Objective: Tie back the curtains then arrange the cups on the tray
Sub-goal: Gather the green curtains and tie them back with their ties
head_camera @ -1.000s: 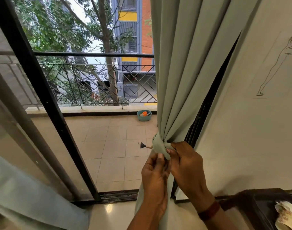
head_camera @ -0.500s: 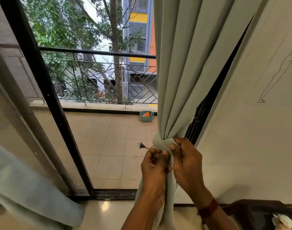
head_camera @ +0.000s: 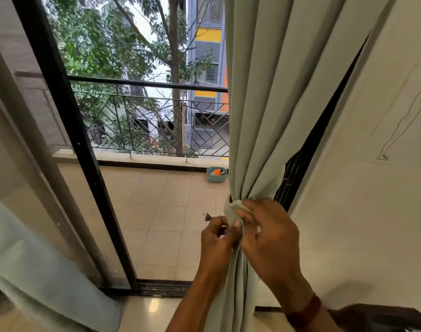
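A grey-green curtain (head_camera: 271,97) hangs at the right of the balcony door, gathered into a bunch at waist height. A matching fabric tie-back (head_camera: 231,208) wraps that bunch. My right hand (head_camera: 269,233) pinches the tie-back's end against the curtain. My left hand (head_camera: 216,238) sits just left of it, its fingers curled on a thin cord or the tie's other end. A small dark tip (head_camera: 207,216) sticks out to the left above my left hand. No cups or tray are in view.
A second curtain (head_camera: 37,267) hangs at the lower left. The black door frame (head_camera: 68,130) stands left of centre, with the tiled balcony and railing (head_camera: 147,85) beyond. A teal basket (head_camera: 216,174) sits on the balcony floor. Dark furniture (head_camera: 381,317) shows at the bottom right.
My view has turned left, so the dark furniture and the pale item on it have slid out of view. My hands have risen slightly and keep working the tie-back at the gathered curtain.
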